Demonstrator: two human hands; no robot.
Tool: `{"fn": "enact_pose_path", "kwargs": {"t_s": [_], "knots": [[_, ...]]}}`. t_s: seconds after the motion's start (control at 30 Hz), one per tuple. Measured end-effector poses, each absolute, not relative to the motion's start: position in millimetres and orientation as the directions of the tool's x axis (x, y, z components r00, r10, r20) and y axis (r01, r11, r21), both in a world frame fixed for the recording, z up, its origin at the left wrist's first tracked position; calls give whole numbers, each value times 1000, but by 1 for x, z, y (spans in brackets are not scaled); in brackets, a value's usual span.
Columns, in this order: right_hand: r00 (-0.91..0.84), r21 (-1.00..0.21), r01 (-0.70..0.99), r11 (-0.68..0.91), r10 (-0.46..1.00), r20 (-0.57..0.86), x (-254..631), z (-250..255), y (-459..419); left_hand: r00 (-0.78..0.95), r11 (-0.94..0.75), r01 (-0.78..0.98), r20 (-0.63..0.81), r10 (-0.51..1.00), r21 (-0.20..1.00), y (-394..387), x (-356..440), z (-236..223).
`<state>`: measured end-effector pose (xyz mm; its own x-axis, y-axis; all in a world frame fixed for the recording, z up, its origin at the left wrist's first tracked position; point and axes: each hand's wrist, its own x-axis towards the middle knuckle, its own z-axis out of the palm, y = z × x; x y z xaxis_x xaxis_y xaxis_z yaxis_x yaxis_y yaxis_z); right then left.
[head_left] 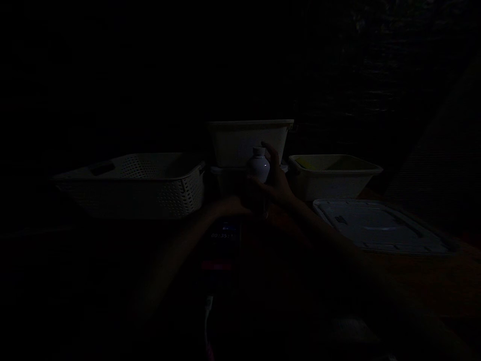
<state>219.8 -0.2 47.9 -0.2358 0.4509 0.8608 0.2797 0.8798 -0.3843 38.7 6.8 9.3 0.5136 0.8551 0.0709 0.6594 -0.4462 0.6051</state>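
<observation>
A white bottle (259, 167) with a ribbed cap stands upright in the middle of the dark view. My right hand (278, 184) grips it from the right, thumb across its front and a raised finger near the cap. Low on the bottle's left side is my left hand (237, 203), which seems closed around it, though deep shadow hides most of its fingers. The bottle's lower part is barely visible. Below my left hand lies a phone (221, 250) with a timer on its screen.
A perforated basket (180, 198) stands to the left. Behind the bottle, a pale tub (229, 143) rests on a lidded container (221, 175). At right are another tub (326, 183) and a flat lid (376, 220). A cable (207, 316) runs below the phone.
</observation>
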Motion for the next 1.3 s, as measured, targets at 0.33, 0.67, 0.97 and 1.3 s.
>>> {"fn": "enact_pose_path", "kwargs": {"t_s": [0.33,0.67,0.97,1.3], "knots": [[-189,-400,296,868,463,866,218,50,-7,519,-482,656,117,847,581,1,44,13],[-186,-423,284,860,483,856,218,50,-7,508,-462,659,101,855,593,1,43,13],[-197,-424,281,861,484,853,219,50,-6,501,-457,662,102,859,594,-1,45,15],[-197,-376,289,881,439,877,219,50,-5,497,-439,691,64,866,574,4,41,11]]}}
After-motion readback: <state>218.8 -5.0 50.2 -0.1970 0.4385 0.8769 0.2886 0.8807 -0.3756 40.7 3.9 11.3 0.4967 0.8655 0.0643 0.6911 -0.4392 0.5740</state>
